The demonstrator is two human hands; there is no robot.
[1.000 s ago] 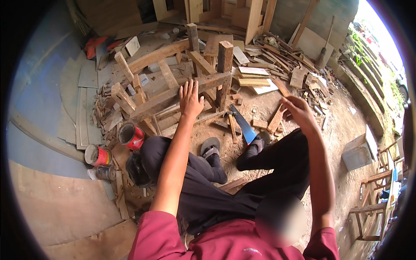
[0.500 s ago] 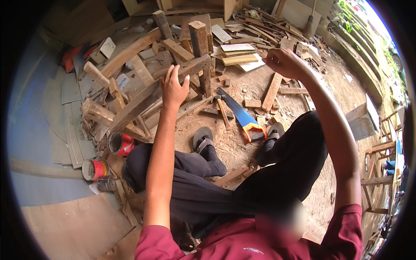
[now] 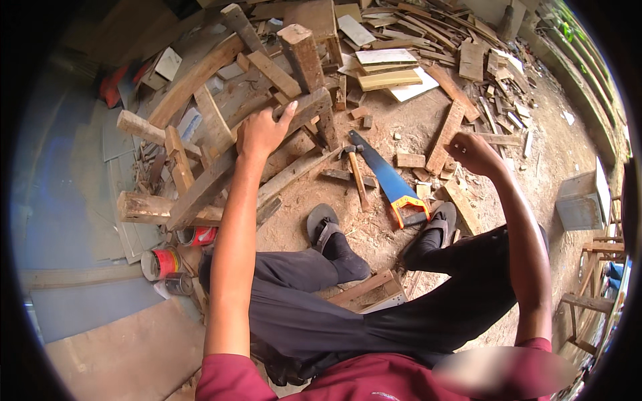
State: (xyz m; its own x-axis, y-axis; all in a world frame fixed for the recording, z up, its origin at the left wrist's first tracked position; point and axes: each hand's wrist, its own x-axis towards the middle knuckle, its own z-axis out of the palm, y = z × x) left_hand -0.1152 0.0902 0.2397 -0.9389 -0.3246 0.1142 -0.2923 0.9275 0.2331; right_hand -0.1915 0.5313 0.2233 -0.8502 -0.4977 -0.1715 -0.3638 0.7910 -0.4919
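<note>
My left hand (image 3: 262, 131) rests over the top rail of a rough wooden frame with legs (image 3: 200, 186), its fingers curled past the far edge and its thumb sticking up. The frame lies tipped on its side at the left. My right hand (image 3: 476, 152) is raised at the right with its fingers closed; small pale specks show at the fingertips, too small to name. On the ground between my feet and the frame lie a hammer (image 3: 358, 175) with a wooden handle and a handsaw (image 3: 382, 170) with a blue blade and orange-and-black handle. Neither hand touches these tools.
Offcuts and boards (image 3: 391, 79) pile up at the back. A red-labelled tin (image 3: 160, 263) stands at the left by a plywood sheet (image 3: 120, 354). A grey box (image 3: 580, 200) is at the right. Wood scraps (image 3: 361, 289) lie between my legs.
My left hand has come from spread fingers beside the rail to curling over it. My right hand has lowered and moved right, still closed. The whole view has shifted slightly.
</note>
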